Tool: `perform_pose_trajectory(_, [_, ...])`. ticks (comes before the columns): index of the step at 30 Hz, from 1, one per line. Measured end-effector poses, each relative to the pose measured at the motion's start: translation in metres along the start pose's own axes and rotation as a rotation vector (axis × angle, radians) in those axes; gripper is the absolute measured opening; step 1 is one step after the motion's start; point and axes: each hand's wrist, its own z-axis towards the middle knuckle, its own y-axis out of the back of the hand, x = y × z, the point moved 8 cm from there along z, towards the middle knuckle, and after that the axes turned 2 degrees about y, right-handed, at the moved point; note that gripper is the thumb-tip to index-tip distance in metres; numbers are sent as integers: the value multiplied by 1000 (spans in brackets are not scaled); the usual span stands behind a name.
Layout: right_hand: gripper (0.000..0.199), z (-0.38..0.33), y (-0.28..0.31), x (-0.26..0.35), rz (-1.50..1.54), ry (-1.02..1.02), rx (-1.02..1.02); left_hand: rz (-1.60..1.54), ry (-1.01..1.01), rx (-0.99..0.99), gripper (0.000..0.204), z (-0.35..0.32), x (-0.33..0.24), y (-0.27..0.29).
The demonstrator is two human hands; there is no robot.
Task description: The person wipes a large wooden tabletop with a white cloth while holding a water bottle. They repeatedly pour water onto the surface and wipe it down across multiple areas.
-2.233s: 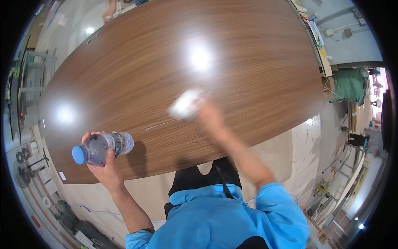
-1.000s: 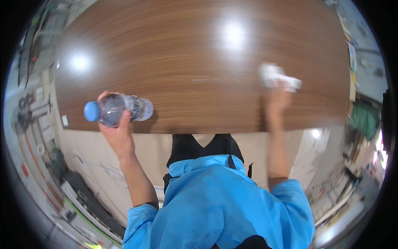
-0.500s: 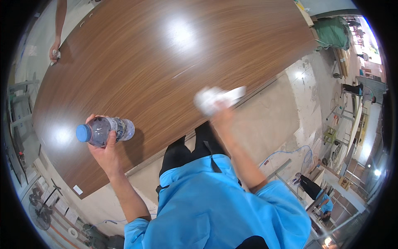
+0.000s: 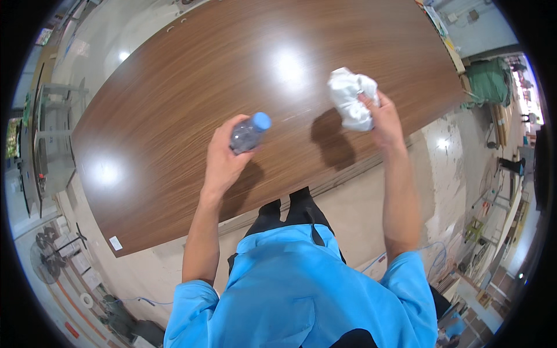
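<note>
The table [image 4: 232, 81] has a smooth, glossy wood-grain surface; the bottle [image 4: 246, 138] is transparent plastic; the cloth [image 4: 348, 97], matt, wrinkled fabric.

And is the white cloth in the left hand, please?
No, the right hand holds the white cloth, while the left hand grips the blue-capped bottle.

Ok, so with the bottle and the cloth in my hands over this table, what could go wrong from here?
The bottle is held by your left hand alone, so it could slip and hit the table. Its blue cap is on, but I can't tell how tightly, so it might leak if tipped. The white cloth is bunched in your right hand; a loose fold might catch on something.
</note>
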Motion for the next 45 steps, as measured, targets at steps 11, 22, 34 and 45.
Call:
perform_pose_trajectory(11, [31,-37,-119,2,41,-41,91,485,-146,48,59,11,-42,-23])
perform_pose_trajectory(22, [27,-31,-109,6,-82,-20,45,621,-120,38,65,21,-44,-34])
perform_pose_trajectory(34, [28,-30,-106,-11,-91,-73,6,688,-114,22,64,29,-52,-43])
perform_pose_trajectory(45, [24,-3,-36,-3,-1078,493,-353,302,7,-34,60,16,-30,-29])
